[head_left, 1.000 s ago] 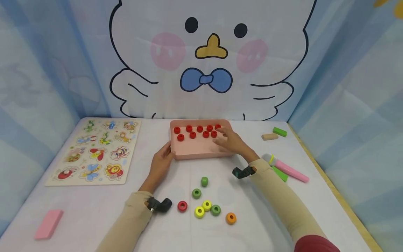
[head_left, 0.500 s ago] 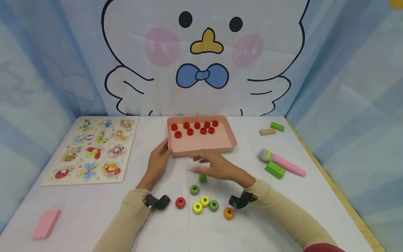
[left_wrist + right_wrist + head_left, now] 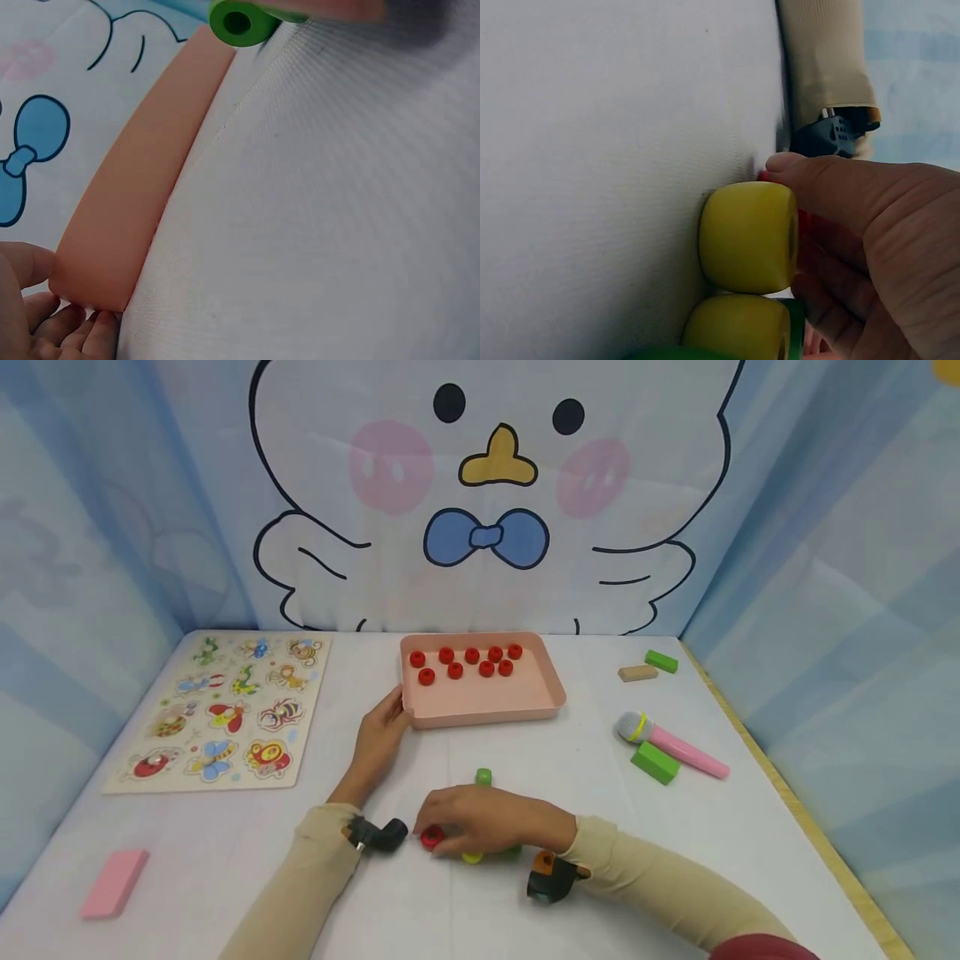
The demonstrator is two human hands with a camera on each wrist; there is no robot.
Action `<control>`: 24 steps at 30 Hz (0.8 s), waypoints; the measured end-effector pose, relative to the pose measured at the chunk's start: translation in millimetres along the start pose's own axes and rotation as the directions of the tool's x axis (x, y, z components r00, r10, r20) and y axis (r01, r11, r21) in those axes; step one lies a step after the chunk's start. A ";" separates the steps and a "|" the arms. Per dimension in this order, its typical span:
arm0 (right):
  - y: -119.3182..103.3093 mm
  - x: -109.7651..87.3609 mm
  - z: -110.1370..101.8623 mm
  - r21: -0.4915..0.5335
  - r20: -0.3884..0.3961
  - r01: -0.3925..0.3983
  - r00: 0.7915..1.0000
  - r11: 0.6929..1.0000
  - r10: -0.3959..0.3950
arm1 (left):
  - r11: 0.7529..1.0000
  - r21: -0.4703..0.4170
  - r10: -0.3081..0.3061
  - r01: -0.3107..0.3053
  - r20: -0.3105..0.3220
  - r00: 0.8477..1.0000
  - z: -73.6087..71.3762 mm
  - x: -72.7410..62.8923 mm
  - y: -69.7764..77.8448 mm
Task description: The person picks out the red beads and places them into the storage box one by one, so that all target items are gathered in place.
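Note:
My left hand (image 3: 378, 739) holds the near left corner of a shallow pink tray (image 3: 487, 703), thumb on one side and fingers curled below in the left wrist view. Several red beads (image 3: 454, 671) sit in two rows inside the tray. My right hand (image 3: 483, 817) is down at the table, thumb and fingers around a single red bead (image 3: 432, 837). Beneath that hand, yellow beads (image 3: 746, 238) and green beads are partly covered. One green bead (image 3: 483, 775) shows beyond the knuckles, and an orange bead (image 3: 543, 860) peeks out by the wrist camera.
To the left lies a wooden picture puzzle board (image 3: 217, 718), with a pink block (image 3: 115, 883) nearer the front. On the right are a toy microphone (image 3: 682, 749), a green block (image 3: 656, 763) beside it, and two small blocks farther back. A printed curtain encloses the table.
My right hand has left the tray and come down toward me to the loose red bead, its fingers closing around it. My left hand has stayed at the tray corner.

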State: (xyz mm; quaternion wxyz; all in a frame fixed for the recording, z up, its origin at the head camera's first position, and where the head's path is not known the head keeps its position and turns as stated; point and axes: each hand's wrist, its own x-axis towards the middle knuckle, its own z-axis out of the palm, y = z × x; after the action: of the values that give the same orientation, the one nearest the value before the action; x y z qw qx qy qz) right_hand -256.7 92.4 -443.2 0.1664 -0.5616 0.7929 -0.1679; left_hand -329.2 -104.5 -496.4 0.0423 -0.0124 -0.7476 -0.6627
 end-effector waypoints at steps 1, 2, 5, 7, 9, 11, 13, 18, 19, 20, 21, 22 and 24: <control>0.1 0.3 -0.2 -0.011 0.010 -0.008 1.000 1.000 0.008 | 1.000 0.001 0.000 0.000 0.001 1.000 0.3 0.2 0.2; 0.3 0.3 -0.9 -0.012 0.016 -0.017 1.000 1.000 0.017 | 1.000 0.002 -0.004 0.004 0.001 1.000 0.6 0.4 0.6; 0.2 -1.5 -8.0 0.013 0.008 -0.035 0.999 0.999 0.035 | 1.000 0.003 -0.011 0.011 0.002 1.000 0.9 1.2 0.8; 1.5 -4.1 -16.1 0.044 -0.020 -0.041 0.999 0.998 0.042 | 1.000 0.005 -0.023 0.023 -0.002 1.000 1.0 1.3 0.3; 5.2 -7.3 -26.1 0.091 -0.061 -0.050 0.997 0.995 0.055 | 0.999 0.010 -0.037 0.037 -0.004 0.999 0.7 0.5 -0.4; 12.9 -10.3 -37.4 0.137 -0.109 -0.077 0.990 0.988 0.092 | 0.998 0.021 -0.055 0.055 -0.007 0.998 0.0 -0.1 -0.4; 24.3 -14.1 -48.8 0.182 -0.162 -0.112 0.977 0.977 0.142 | 0.997 0.029 -0.065 0.066 -0.005 0.998 -0.7 -0.5 -0.9; 61.2 -24.8 -77.6 0.245 -0.302 -0.237 0.903 0.940 0.307 | 0.999 0.014 -0.051 0.051 -0.002 0.999 -0.6 -0.3 -2.3; 69.0 -26.7 -82.8 0.253 -0.325 -0.275 0.879 0.928 0.349 | 0.999 0.006 -0.045 0.045 0.000 0.999 -0.4 -0.4 -2.3; 76.5 -28.8 -87.9 0.274 -0.340 -0.311 0.854 0.910 0.394 | 0.999 -0.001 -0.040 0.040 0.000 0.999 -0.2 -0.4 -2.4; 84.7 -30.6 -92.1 0.290 -0.351 -0.352 0.826 0.890 0.441 | 0.999 -0.004 -0.037 0.037 0.003 0.999 0.0 -0.4 -2.3; 92.4 -32.2 -96.2 0.302 -0.357 -0.393 0.798 0.868 0.486 | 0.999 -0.006 -0.034 0.034 0.004 0.999 0.1 -0.4 -2.0; 108.1 -34.3 -103.6 0.318 -0.359 -0.466 0.747 0.826 0.560 | 0.999 -0.002 -0.033 0.033 0.004 0.999 0.2 -0.6 -1.4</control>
State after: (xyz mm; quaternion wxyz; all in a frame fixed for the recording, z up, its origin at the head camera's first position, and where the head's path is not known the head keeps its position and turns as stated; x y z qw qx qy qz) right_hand -383.0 166.9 -397.6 0.0816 -0.2475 0.9112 -0.3189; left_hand -328.8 -104.4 -497.9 0.0298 -0.0012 -0.7472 -0.6640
